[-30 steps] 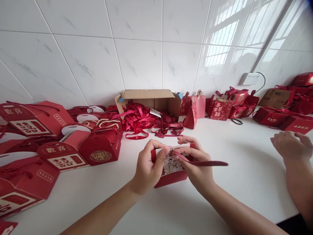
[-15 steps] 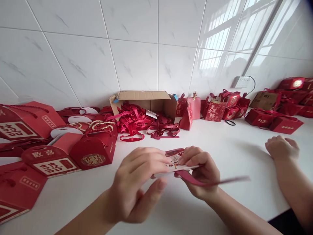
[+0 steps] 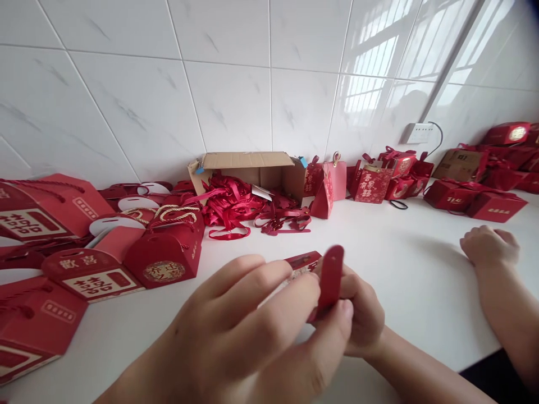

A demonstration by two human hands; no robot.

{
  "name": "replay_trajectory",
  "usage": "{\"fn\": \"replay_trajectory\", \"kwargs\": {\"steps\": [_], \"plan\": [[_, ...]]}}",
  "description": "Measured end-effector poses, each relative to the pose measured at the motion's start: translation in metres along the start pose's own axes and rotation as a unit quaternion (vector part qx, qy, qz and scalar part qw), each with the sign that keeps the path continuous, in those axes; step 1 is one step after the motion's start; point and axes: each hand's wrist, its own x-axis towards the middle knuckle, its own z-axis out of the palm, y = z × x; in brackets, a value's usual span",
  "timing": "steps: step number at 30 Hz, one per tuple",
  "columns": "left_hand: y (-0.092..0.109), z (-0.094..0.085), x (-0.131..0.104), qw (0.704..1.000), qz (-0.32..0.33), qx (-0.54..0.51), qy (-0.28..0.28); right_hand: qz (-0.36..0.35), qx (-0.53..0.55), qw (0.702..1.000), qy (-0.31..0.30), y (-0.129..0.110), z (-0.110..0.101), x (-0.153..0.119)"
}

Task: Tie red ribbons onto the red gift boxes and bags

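Left hand (image 3: 252, 331): In the head view, you are holding the strap (image 3: 334, 272) in a narrow pinch—probably to control its upright, rounded end.
Right hand (image 3: 362, 308): You are curling fingers around the box (image 3: 310, 258), seemingly to steady it; part of this grip is hiding.
Box: It is sitting between your hands.
Ribbons (image 3: 229, 203): They are spilling from the carton (image 3: 248, 161)—apparently within reach.
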Motion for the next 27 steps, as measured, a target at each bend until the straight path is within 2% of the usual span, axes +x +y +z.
{"fn": "replay_trajectory", "kwargs": {"steps": [3, 6, 7, 10, 12, 14, 17, 19, 21, 23, 27], "plan": [[-0.001, 0.004, -0.002, 0.989, -0.12, -0.081, 0.023, -0.121, -0.041, 0.992, 0.008, -0.004, 0.0, 0.006], [-0.005, 0.006, -0.009, 0.958, -0.244, -0.132, 0.074, -0.161, -0.083, 0.983, 0.019, -0.005, -0.002, 0.011], [-0.007, 0.006, -0.01, 0.955, -0.256, -0.129, 0.07, -0.163, -0.09, 0.982, 0.018, -0.005, -0.003, 0.012], [-0.014, 0.01, -0.012, 0.966, -0.226, -0.122, 0.029, -0.164, -0.092, 0.982, 0.005, -0.005, -0.005, 0.012], [-0.018, 0.014, -0.011, 0.955, -0.25, -0.157, 0.01, -0.164, -0.087, 0.983, -0.004, -0.005, -0.006, 0.011], [-0.02, 0.018, -0.009, 0.918, -0.322, -0.23, -0.011, -0.152, -0.069, 0.986, -0.004, -0.004, -0.005, 0.009], [-0.021, 0.022, -0.006, 0.825, -0.424, -0.366, -0.067, -0.08, 0.002, 0.997, 0.02, -0.002, -0.004, 0.005], [-0.021, 0.023, -0.006, 0.757, -0.458, -0.455, -0.1, -0.007, 0.062, 0.997, 0.037, -0.001, -0.002, 0.003], [-0.02, 0.024, -0.006, 0.711, -0.469, -0.513, -0.109, 0.051, 0.11, 0.992, 0.041, 0.0, 0.0, 0.001], [-0.018, 0.025, -0.007, 0.696, -0.475, -0.53, -0.101, 0.081, 0.14, 0.986, 0.034, 0.001, 0.001, 0.0], [-0.016, 0.023, -0.005, 0.692, -0.475, -0.537, -0.082, 0.091, 0.161, 0.983, 0.016, 0.002, 0.003, -0.002]]}}
